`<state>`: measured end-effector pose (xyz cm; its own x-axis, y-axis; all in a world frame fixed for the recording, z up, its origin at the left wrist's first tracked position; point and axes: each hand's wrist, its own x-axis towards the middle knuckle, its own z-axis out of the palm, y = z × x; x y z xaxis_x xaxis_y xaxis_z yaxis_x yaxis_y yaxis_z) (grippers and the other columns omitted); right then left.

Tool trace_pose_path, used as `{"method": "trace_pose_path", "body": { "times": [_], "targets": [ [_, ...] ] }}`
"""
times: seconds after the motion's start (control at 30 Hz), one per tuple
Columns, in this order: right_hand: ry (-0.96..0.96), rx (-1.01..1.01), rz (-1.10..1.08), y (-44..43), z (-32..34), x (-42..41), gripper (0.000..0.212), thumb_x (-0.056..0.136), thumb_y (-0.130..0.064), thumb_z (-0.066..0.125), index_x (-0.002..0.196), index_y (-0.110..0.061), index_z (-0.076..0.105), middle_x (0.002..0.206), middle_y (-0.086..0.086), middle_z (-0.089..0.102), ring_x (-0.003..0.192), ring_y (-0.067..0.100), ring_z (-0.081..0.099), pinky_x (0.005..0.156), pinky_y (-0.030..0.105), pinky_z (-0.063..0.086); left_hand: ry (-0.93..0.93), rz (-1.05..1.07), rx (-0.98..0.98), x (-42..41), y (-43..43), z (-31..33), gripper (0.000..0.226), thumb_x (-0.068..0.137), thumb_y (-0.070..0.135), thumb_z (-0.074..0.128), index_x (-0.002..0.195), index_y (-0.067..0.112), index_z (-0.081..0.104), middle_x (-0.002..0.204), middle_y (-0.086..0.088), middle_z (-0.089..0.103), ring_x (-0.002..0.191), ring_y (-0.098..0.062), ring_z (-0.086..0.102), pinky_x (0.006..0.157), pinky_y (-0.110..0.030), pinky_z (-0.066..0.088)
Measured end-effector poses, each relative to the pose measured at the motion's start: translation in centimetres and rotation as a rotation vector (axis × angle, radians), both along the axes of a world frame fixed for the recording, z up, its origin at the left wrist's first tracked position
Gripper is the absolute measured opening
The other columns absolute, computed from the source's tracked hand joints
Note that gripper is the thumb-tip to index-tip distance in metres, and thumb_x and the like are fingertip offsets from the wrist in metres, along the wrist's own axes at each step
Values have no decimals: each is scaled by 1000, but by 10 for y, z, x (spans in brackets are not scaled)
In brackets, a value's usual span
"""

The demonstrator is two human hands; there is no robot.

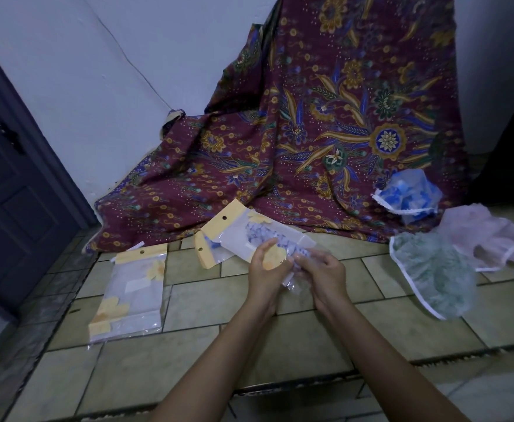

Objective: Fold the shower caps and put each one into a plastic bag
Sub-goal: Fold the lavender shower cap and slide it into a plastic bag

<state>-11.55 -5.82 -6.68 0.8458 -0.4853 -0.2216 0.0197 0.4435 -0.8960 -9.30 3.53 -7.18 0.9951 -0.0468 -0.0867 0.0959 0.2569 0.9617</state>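
**Left hand** [265, 274]: forearm raised over the ledge's [188, 345] front edge. Fingers are curled round the bag [234, 236] and the thumb is laid on its yellow flower print.
**Right hand** [322, 271]: held just beside the left. The clear plastic at the bag's near end is pinched in curled fingers.
**Bag:** held above mid-ledge, tilted, with the yellow header turned away to the left. A patterned cap [260, 233] is seen inside.
**Second bag** [208, 254]: laid beneath and partly covered.
**Spare bag** [134, 287]: laid flat near the left edge, well apart.
**Green cap** [432, 275], **pink cap** [490, 239], **blue cap** [408, 193]: heaped at the right edge.
**Cloth** [310, 117]: draped along the back.
**Open room:** open tile is seen between the hands and the front edge.
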Motion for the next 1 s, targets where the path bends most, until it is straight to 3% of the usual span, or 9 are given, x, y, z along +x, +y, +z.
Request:
{"method": "trace_pose_path", "body": {
  "times": [0.13,0.33,0.53,0.63,0.73,0.8,0.87,0.93,1.0],
  "targets": [
    [-48,6,35,3,-1,-4,12,81,5,63,91,-3,64,81,11,66,56,9,64,56,17,54,-19,8,28,2,3,-2,41,68,12,79,101,30,63,117,3,61,112,-22,59,96,-46,48],
    [-47,-26,67,3,-3,-3,15,78,6,66,87,-7,68,82,9,68,70,15,63,70,21,53,-64,-45,60,1,6,-5,36,68,14,78,98,33,69,117,4,65,115,-20,58,101,-45,45],
    [-40,-202,-61,11,-6,-1,11,75,-2,73,69,-4,64,70,12,65,65,18,59,66,26,49,-27,-91,44,-1,4,-2,31,79,5,71,99,29,67,122,-1,62,118,-21,56,103,-43,43],
    [-62,-312,-65,11,-8,0,16,75,-3,73,65,-10,64,67,6,63,63,13,56,60,18,46,11,-134,4,0,8,0,33,79,0,69,100,26,67,123,-6,62,116,-22,57,102,-44,44],
    [-132,-341,22,8,-11,-2,16,77,0,70,74,-16,69,75,1,64,65,3,57,62,8,44,59,-156,-65,1,12,5,27,82,0,66,100,20,66,119,-12,63,108,-24,61,99,-40,46],
    [-156,-336,117,5,-13,-5,20,80,4,64,85,-14,71,85,5,65,74,5,60,68,10,46,82,-131,-103,2,16,10,19,86,2,62,99,16,65,114,-14,64,95,-19,65,92,-36,49],
    [-126,-260,132,0,-11,-7,24,83,6,56,84,-13,71,85,3,65,70,10,57,61,16,45,67,-90,-76,5,22,10,19,84,1,64,98,15,64,117,-14,63,89,-15,64,83,-27,53],
    [-83,-137,93,-9,-6,-6,26,87,0,49,80,-15,68,78,5,59,64,15,48,53,25,35,50,-99,-15,8,29,10,25,81,-1,67,98,17,65,122,-12,61,92,-16,64,76,-23,55],
    [-40,-72,154,-18,2,-4,20,94,-16,43,89,-21,62,78,6,54,63,17,48,54,25,33,30,-119,44,10,35,10,30,78,-2,70,96,21,67,126,-7,58,106,-18,61,84,-27,53]
  ]
}}
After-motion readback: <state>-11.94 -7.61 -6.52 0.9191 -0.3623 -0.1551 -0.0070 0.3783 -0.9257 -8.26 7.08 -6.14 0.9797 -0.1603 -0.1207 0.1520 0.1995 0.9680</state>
